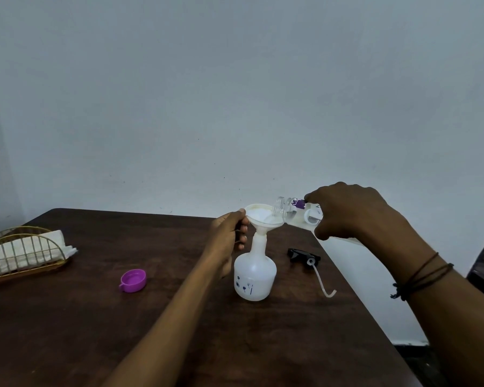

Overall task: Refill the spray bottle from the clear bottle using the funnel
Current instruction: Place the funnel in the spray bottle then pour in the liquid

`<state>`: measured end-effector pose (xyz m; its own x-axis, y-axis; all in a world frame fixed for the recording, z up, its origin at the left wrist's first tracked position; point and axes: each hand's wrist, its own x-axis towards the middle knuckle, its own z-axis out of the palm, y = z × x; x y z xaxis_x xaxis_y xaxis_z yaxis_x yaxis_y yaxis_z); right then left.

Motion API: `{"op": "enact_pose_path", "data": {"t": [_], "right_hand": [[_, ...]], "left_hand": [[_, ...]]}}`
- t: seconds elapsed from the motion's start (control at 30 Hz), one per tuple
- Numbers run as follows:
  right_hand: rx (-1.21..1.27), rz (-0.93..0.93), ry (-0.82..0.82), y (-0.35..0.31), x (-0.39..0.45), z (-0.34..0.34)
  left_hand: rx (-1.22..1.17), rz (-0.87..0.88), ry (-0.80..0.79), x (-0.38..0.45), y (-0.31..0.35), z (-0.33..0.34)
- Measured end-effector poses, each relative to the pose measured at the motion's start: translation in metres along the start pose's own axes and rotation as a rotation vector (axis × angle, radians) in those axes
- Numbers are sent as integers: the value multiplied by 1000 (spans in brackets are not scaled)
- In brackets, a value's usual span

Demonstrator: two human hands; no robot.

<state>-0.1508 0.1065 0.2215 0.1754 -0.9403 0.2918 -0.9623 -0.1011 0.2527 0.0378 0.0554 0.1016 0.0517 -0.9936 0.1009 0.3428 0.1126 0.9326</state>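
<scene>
A white translucent spray bottle (pixel 254 272) with small blue flower prints stands upright on the dark wooden table (pixel 95 331). A white funnel (pixel 260 216) sits in its neck. My left hand (pixel 231 233) pinches the funnel's left rim. My right hand (pixel 352 213) grips the clear bottle (pixel 294 212), which has a purple label and is tipped to the left, its open mouth over the funnel's bowl. Part of the clear bottle is hidden under my right hand.
The black spray head (pixel 303 255) with its white dip tube lies on the table right of the spray bottle, near the table's right edge. A purple cap (pixel 133 280) lies to the left. A gold wire holder (pixel 20 255) with white napkins stands at far left.
</scene>
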Motion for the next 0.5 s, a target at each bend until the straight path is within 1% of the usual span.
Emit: {"op": "enact_pose_path", "data": {"t": [0.5], "right_hand": [[-72,-25,37,2,3,1]], "left_hand": [[-7,-3,0,1,-1,0]]}}
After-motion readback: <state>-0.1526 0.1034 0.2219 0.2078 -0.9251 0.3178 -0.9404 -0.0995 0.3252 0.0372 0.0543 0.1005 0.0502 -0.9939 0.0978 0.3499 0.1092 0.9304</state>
